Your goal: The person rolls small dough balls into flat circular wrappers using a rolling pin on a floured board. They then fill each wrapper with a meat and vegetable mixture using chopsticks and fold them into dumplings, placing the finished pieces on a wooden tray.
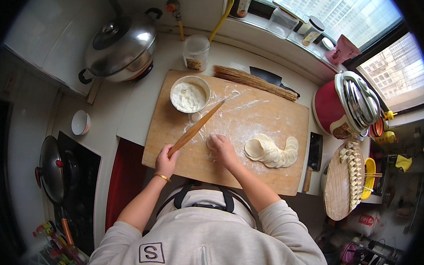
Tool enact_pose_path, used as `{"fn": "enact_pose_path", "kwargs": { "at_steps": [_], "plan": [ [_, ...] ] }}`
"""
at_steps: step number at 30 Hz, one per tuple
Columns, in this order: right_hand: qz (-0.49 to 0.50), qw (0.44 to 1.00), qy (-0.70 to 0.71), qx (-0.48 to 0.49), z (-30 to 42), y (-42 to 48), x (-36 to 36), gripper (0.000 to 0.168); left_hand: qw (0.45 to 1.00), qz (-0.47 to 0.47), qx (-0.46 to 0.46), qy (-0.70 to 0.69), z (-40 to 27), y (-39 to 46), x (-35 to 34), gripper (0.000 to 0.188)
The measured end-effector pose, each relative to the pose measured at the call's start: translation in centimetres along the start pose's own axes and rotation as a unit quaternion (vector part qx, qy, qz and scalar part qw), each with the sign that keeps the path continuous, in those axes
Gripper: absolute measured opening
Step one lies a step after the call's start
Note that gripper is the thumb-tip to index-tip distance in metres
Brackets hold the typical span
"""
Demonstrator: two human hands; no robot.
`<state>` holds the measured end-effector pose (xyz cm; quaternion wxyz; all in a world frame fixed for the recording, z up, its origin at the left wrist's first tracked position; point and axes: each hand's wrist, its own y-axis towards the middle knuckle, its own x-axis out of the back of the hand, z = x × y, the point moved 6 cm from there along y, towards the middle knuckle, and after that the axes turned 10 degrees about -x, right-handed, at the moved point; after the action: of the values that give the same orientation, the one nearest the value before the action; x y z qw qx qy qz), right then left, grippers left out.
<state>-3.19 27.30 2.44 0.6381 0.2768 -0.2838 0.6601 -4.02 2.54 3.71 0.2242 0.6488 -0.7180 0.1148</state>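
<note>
My left hand (167,160) is closed on the lower end of a tapered wooden rolling pin (196,127), which slants up to the right above a floured wooden board (180,167). Near the board's middle, the fingers of my right hand (223,149) touch a small piece of dough (210,142); whether they grip it I cannot tell. A bowl of flour (189,96) stands at the board's upper left, with small dough pieces (196,117) just below it. Right of my right hand, thin round dough wrappers (271,152) lie overlapping in a curved row.
Behind the board lie a straw brush (255,82) and a dark-bladed knife (266,76). A cleaver (315,151) lies to the right, beside a round board (336,184) with rows of dumplings. A red cooker (330,103) stands back right, a steel pot (124,50) back left.
</note>
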Motion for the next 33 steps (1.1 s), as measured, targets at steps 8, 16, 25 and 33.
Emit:
{"fn": "enact_pose_path", "kwargs": {
  "at_steps": [8, 16, 25, 33],
  "plan": [
    [0.007, 0.998, 0.043, -0.047, -1.0, -1.9, 1.7, 0.025, 1.0, 0.007, -0.017, 0.003, -1.1, 0.4, -1.0, 0.025],
    [0.027, 0.992, 0.115, -0.039, -0.3, -5.3, 1.4, 0.016, 1.0, 0.024, 0.002, 0.003, -0.9, -1.3, -1.8, 0.026],
    [-0.037, 0.997, 0.053, 0.053, 4.0, -2.5, 0.2, 0.022, 0.986, 0.082, -0.073, 0.126, -1.8, -0.1, -0.5, 0.027],
    [0.034, 0.987, -0.157, 0.021, -0.4, -2.8, 2.7, 0.063, 0.948, 0.167, -0.148, 0.225, -1.9, -0.9, -2.6, 0.023]
  ]
}}
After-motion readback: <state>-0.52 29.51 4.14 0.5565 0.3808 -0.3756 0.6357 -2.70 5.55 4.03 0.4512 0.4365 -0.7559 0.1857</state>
